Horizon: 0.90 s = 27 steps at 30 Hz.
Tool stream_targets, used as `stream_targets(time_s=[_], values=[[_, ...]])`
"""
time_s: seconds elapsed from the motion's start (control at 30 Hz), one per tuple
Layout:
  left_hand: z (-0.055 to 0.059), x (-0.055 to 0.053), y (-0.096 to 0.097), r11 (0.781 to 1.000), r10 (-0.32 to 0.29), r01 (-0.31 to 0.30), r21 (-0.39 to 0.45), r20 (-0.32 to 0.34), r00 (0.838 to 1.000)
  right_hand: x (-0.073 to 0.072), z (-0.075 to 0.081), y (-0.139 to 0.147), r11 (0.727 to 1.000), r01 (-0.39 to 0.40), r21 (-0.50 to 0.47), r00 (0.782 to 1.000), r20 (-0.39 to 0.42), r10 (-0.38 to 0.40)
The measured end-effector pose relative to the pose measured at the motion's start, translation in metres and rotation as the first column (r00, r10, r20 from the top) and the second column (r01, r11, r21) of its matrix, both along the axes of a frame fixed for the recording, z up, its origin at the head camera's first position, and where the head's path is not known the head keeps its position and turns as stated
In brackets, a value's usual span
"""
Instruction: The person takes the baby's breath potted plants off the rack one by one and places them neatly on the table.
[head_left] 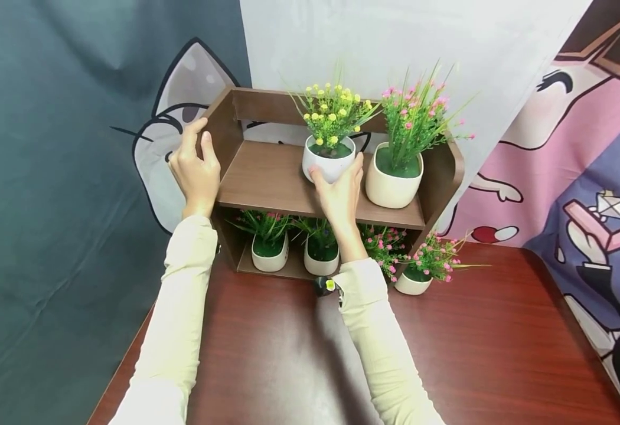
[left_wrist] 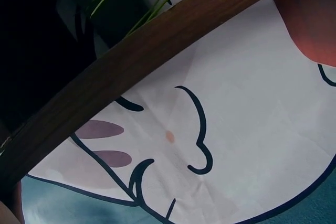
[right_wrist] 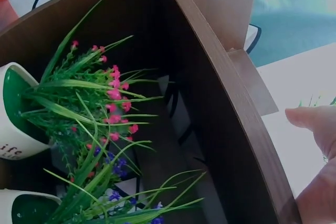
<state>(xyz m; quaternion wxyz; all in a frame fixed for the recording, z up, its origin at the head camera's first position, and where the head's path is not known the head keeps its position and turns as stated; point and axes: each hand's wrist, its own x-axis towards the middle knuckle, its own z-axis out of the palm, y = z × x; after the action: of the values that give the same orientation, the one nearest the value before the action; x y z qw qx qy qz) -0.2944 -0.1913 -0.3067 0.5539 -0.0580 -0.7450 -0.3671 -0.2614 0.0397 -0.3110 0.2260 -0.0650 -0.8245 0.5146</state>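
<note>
In the head view, my right hand (head_left: 340, 192) holds a white round flowerpot (head_left: 327, 162) with yellow flowers on the upper board of a brown wooden shelf (head_left: 267, 177). Thumb and fingers lie on either side of the pot. My left hand (head_left: 197, 171) grips the front edge of the shelf's left side panel (head_left: 227, 130); its fingertips also show at the top of the right wrist view. To the right of my right hand, a cream pot (head_left: 393, 184) with pink flowers stands on the same board. The left wrist view does not show the left hand's grip clearly.
Below, the lower compartment contains several potted plants, among them a left pot (head_left: 270, 260) and a middle pot (head_left: 320, 264). Outside the shelf's right side, another pink-flowered pot (head_left: 413, 284) stands on the reddish table (head_left: 267, 354). Printed cloth (head_left: 65, 177) hangs behind and beside the shelf.
</note>
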Motion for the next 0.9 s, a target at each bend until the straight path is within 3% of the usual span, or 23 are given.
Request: stream_targets(time_s=[0.17,0.47,0.73,0.9], values=[[-0.008,0.004,0.001,1.000,-0.004,0.004,0.002,-0.001,1.000,0.001,-0.009,-0.001,0.998,0.028,0.050,1.000,-0.005,-0.028],[0.001,-0.002,0.001,1.000,-0.006,0.006,0.014,-0.018,1.000,0.003,-0.007,0.003,0.995,0.013,0.095,0.997,-0.081,-0.006],[-0.001,-0.001,-0.001,1.000,0.008,-0.007,0.023,-0.017,1.000,0.033,-0.006,0.012,0.980,-0.159,0.122,0.979,-0.105,0.172],[0.002,-0.004,0.001,0.999,-0.004,0.005,0.034,-0.018,1.000,0.055,-0.004,0.024,0.968,-0.201,0.149,0.962,-0.158,0.224]])
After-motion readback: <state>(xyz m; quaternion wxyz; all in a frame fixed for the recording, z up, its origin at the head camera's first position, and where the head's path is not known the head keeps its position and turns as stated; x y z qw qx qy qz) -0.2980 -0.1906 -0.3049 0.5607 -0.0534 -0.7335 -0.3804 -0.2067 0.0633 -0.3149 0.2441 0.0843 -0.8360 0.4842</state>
